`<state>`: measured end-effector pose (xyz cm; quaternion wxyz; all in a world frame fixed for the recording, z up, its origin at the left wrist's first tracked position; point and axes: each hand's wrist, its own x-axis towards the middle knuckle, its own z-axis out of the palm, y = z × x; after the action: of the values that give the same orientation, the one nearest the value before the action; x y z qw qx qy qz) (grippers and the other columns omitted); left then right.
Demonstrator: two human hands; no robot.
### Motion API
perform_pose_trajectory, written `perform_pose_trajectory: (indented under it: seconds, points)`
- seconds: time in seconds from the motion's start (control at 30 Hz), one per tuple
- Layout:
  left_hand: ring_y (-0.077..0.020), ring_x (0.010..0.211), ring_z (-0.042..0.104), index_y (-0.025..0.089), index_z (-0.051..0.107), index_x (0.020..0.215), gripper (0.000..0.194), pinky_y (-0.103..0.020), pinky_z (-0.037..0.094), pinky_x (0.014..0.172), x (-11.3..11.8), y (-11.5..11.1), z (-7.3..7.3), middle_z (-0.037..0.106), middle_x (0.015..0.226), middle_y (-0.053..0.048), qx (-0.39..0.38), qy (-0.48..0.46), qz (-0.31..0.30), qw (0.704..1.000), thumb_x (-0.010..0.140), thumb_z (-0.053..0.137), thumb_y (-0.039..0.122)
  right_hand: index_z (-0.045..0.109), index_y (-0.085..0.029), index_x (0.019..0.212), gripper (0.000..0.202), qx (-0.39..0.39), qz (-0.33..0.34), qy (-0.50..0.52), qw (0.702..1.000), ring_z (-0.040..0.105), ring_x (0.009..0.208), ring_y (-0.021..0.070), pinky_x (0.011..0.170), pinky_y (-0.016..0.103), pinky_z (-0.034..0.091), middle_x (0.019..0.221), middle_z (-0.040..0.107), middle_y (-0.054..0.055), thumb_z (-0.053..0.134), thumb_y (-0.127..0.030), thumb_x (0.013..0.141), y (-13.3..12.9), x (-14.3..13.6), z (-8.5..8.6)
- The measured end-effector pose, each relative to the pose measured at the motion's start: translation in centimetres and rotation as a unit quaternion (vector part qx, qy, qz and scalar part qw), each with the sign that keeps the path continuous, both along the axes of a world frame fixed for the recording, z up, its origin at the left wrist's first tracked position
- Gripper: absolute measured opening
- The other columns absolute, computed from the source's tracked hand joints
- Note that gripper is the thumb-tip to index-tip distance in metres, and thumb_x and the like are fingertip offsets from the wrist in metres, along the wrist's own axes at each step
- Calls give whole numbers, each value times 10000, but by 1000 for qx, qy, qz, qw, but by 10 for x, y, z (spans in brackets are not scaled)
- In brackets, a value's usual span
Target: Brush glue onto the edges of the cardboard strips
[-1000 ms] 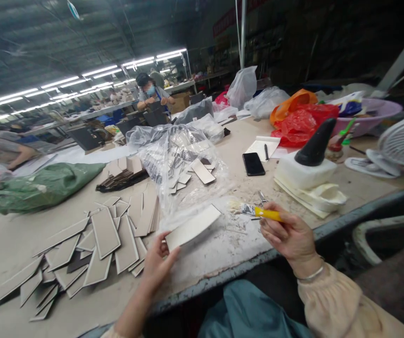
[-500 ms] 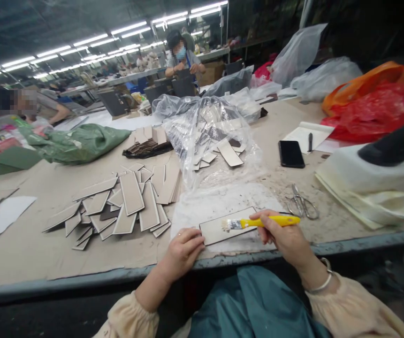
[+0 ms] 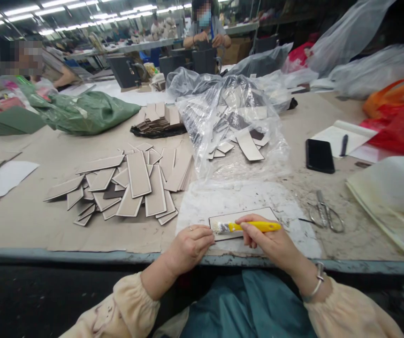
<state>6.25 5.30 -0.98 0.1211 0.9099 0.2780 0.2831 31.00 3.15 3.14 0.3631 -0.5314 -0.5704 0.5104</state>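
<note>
My right hand (image 3: 265, 240) is closed around the yellow handle of a paintbrush (image 3: 271, 226). Its pale bristles, smeared with something white, rest on the left end of a flat rectangular panel (image 3: 260, 215). That panel is off-white with a thin dark edge and lies on a stained white sheet (image 3: 302, 239) near the table's front edge. With fingers together and curled, my left hand (image 3: 192, 248) grips the panel's left end. To the left, a loose heap of similar beige panels (image 3: 139, 176) lies on the table.
Scissors (image 3: 323, 213), a black phone (image 3: 319, 156) and a white container (image 3: 395, 192) are to the right. A clear plastic bag (image 3: 237, 112) of pieces sits ahead, a green bag (image 3: 92, 112) at left. Across the table a masked person (image 3: 207, 35) handles dark material.
The brush has moved left along the panel to its left end, near my left fingers. My left hand keeps its hold there. The camera view has shifted.
</note>
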Motion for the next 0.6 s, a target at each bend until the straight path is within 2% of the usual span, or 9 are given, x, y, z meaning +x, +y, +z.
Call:
perform_pose_trajectory:
  seconds: [0.3, 0.6]
  points:
    - [-175, 953, 644, 183, 661, 982, 147, -327, 537, 857, 2, 2, 5, 712, 935, -50, 8, 20, 2, 1000, 873, 570, 144, 642, -212, 902, 243, 71, -18, -103, 992, 596, 559, 141, 593, 257, 455, 588, 617, -24, 494, -403, 936, -2, 0, 4]
    - [-182, 991, 620, 176, 646, 996, 169, -335, 511, 900, 0, 3, 1, 704, 968, -39, 2, 21, -8, 1000, 845, 605, 113, 611, -216, 802, 264, 100, -98, -183, 973, 572, 522, 138, 563, 257, 428, 552, 575, -32, 482, -410, 926, -9, 33, 10]
